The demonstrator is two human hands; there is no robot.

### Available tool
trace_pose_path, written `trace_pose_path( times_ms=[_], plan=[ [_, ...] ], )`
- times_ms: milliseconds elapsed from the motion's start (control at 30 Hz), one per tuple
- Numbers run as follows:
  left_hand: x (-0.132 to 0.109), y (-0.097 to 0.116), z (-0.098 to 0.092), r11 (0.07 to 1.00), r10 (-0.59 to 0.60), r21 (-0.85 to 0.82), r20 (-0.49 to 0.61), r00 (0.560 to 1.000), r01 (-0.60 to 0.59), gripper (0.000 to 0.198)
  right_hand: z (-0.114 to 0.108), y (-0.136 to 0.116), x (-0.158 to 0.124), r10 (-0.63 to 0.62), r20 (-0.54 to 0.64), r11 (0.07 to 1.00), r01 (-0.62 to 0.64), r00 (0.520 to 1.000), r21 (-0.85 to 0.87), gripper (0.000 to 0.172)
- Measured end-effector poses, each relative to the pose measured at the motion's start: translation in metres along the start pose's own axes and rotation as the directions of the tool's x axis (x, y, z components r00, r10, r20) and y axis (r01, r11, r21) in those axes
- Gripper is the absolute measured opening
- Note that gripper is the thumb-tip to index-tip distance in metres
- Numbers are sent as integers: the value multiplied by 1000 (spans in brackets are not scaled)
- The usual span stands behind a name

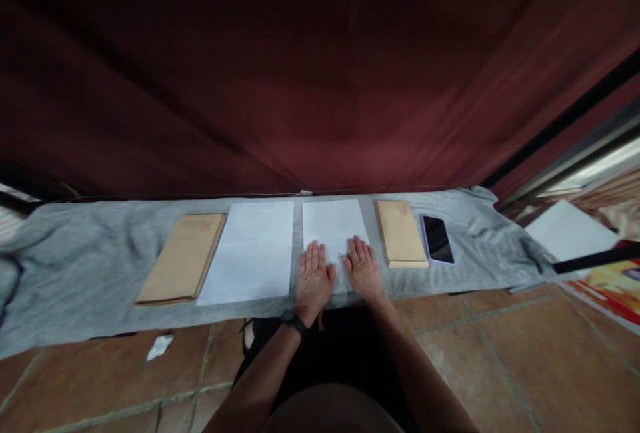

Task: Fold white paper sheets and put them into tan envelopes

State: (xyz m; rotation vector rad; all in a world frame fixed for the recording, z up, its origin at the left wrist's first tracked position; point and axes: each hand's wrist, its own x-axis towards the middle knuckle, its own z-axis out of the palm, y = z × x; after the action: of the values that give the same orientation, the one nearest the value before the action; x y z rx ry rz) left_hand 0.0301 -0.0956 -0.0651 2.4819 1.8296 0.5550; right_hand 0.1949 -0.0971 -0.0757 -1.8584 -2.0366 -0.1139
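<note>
A white sheet of paper (331, 219) lies straight in front of me on a grey cloth. My left hand (315, 276) rests flat on its lower left part, fingers stretched forward and thumb out. On the lower right part lies my right hand (364, 269), palm down with the fingers extended. Neither hand grips anything. To the left is a larger white stack or sheet of paper (253, 246). Beyond it sits a stack of brown envelopes (183, 256). Just right of my right hand is a second stack of brown envelopes (401, 233).
A phone (439, 239) lies right of the envelopes. The grey cloth (95, 253) covers a long narrow surface against a dark red curtain (320, 86). Tiled floor (500, 346) shows below, with a white scrap (160, 346). Papers and a colourful print (610, 283) are at the far right.
</note>
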Motion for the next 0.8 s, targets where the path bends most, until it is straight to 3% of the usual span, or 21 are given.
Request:
trace_pose_path(
  times_ms=[200, 533, 633, 800],
  plan=[
    [-5, -3, 0, 998, -63, -22, -83, 995, 61, 68, 4, 9, -10, 45, -93, 999, -47, 995, -18, 59],
    [-13, -6, -5, 996, -84, -9, -71, 994, 83, 62, 4, 15, -20, 88, -78, 995, -91, 993, -35, 63],
    [-17, 1, -7, 999, -37, -14, -61, 997, 36, 61, 4, 14, -19, 90, -69, 995, -92, 994, -34, 63],
    [-17, 27, -5, 987, 150, -60, 36, 988, -148, 61, 1, 13, -18, 75, -64, 995, -79, 995, -61, 62]
  ],
)
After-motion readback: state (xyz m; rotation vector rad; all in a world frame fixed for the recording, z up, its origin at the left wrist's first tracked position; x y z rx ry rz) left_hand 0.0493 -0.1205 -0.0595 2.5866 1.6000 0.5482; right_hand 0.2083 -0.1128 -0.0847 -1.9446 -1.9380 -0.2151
